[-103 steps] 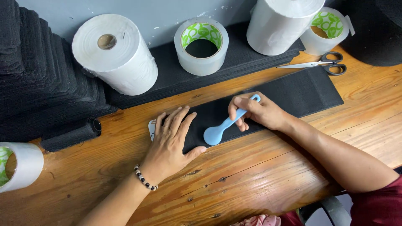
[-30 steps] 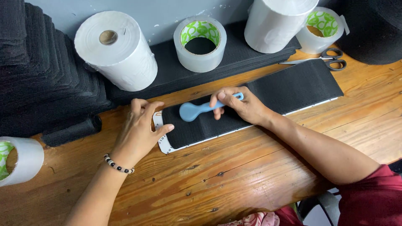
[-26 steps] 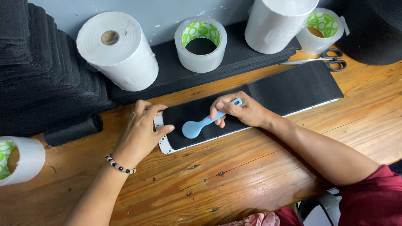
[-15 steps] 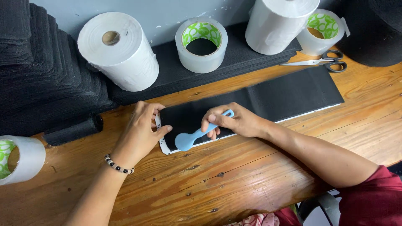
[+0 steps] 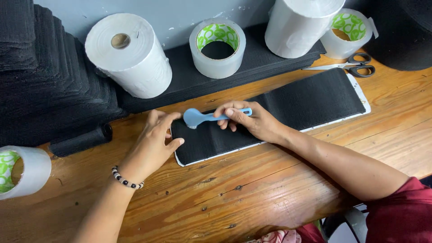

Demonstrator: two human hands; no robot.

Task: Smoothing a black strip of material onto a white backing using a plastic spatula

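Note:
A long black fabric strip [image 5: 310,101] on a white backing lies across the wooden table [image 5: 252,198]. My right hand [image 5: 252,121] grips a light blue brush [image 5: 202,118] by its handle, its head resting on the strip near the left end. My left hand [image 5: 153,146], with a beaded bracelet on the wrist, presses flat on the table against the strip's left end, fingers apart and thumb on the fabric.
Two white paper rolls [image 5: 128,56] [image 5: 299,27] and two clear tape rolls [image 5: 217,47] [image 5: 346,31] stand on black sheets [image 5: 189,78] at the back. Scissors [image 5: 355,68] lie far right. Stacked black fabric [image 5: 40,85] fills the left; another tape roll [image 5: 20,171] sits at the left edge.
My right hand has swept the brush along the strip toward its left end, with strokes up and down. My left hand slid left to the strip's end and stays there.

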